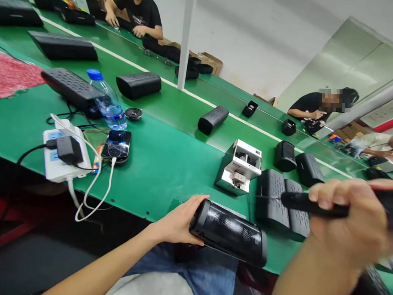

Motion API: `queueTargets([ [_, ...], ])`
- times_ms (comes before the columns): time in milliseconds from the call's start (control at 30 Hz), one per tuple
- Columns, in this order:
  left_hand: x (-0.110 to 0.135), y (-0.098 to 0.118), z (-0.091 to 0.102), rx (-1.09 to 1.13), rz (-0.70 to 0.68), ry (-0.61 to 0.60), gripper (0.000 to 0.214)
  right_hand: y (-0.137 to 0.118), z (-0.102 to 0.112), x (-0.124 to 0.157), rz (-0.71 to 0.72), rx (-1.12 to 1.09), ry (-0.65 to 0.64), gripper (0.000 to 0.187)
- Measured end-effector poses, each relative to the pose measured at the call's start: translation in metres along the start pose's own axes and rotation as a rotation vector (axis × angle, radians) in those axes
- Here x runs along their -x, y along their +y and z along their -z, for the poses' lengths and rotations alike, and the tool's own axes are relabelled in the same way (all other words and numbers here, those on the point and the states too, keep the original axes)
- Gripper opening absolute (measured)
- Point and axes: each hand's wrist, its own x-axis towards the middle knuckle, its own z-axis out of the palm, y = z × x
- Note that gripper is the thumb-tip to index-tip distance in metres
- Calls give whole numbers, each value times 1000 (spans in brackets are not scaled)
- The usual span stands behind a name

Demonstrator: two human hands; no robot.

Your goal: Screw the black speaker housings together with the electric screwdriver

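My left hand (pixel 184 222) is wrapped round the left end of a black speaker housing (pixel 235 235), whose glossy perforated side faces up. The housing lies tilted at the front edge of the green table. Raised at the right, my right hand (pixel 349 213) grips a black electric screwdriver (pixel 297 203), its thin bit pointing left. The screwdriver is apart from the housing. Behind the held housing stands a silver and black screw feeder (pixel 239 168). Black speaker shells (pixel 272 199) with slotted faces sit beside it, partly behind the screwdriver.
At the left are a white power strip (pixel 62 151), a charging phone (pixel 116 145), a water bottle (pixel 109 103) and a small round speaker driver (pixel 133 114). More black speakers (pixel 213 119) lie along the green line (pixel 171 142). A white post (pixel 186 44) rises behind. Several people work across the line.
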Motion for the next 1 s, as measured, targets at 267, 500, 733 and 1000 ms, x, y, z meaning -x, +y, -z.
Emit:
queueTargets([
  [267, -2, 2, 0, -5, 14, 4, 144, 56, -35, 1, 39, 93, -82, 21],
  [500, -2, 5, 1, -1, 18, -2, 141, 72, -46, -10, -23, 96, -76, 20],
  [733, -3, 8, 3, -11, 20, -13, 143, 71, -47, -7, -13, 114, -76, 23],
  [1000, -2, 1, 0, -17, -31, 7, 145, 74, -50, -18, -69, -95, -578, 25],
])
